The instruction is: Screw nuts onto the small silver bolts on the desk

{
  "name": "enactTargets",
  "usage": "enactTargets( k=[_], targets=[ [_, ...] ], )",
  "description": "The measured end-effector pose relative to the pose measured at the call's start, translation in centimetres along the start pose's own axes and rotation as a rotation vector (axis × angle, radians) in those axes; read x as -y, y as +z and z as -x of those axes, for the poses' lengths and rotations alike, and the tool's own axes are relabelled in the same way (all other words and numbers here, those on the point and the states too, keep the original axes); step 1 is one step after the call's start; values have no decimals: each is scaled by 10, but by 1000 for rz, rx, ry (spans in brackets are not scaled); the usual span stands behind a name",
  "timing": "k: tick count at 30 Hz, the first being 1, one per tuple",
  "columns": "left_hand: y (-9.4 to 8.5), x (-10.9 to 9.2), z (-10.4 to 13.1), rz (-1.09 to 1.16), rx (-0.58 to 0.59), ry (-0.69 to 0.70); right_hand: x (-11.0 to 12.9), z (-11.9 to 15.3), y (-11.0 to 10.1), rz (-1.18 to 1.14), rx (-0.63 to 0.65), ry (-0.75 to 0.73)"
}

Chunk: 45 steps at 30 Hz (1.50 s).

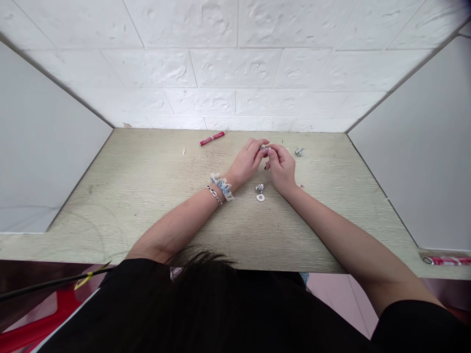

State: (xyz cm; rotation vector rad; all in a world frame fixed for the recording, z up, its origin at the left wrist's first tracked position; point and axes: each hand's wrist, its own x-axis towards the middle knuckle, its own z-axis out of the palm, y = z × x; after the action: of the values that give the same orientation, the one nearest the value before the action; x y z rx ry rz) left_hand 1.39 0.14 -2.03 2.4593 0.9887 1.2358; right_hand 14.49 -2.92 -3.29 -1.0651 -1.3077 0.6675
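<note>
My left hand [246, 163] and my right hand [283, 170] meet over the middle of the table. Between their fingertips they pinch a small shiny metal part [264, 147]; the fingers cover most of it, so its kind cannot be made out. Just below the hands lies a small silver metal fitting [259, 188]. Close in front of that, a flat round washer [260, 197] with a grey centre rests on the wood. Another silver metal piece [299, 152] lies to the right of my right hand.
A red printed tube [212, 138] lies near the white brick wall [213, 68], with a white scrap [184, 151] to its left. A second red tube [447, 261] sits at the table's front right corner. Grey panels [423, 147] stand on both sides.
</note>
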Motion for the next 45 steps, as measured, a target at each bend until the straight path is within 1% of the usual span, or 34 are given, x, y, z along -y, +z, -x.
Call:
enactTargets(
  k=[5,8,12,18,26,32,36,39,45],
  targets=[
    [-2,-5,1,-37,33,-33,4,1,-1,16,22,22],
    [-2,-6,0,-43,37,-26,6,1,0,11,37,39],
    [-1,-6,0,-40,34,-7,6,2,0,-25,31,70],
    [-2,-7,0,-31,42,-35,3,3,1,-88,50,84],
    [0,-3,0,34,19,-34,3,4,0,-121,59,-9],
    [1,-3,0,54,19,-59,4,8,-1,-73,78,-143],
    [2,-2,0,48,10,-52,4,8,-1,-74,37,-207],
    [1,-2,0,36,11,-30,5,7,-1,-81,5,-215],
    [0,-3,0,1,17,-9,4,6,-1,-44,27,-171]
  ],
)
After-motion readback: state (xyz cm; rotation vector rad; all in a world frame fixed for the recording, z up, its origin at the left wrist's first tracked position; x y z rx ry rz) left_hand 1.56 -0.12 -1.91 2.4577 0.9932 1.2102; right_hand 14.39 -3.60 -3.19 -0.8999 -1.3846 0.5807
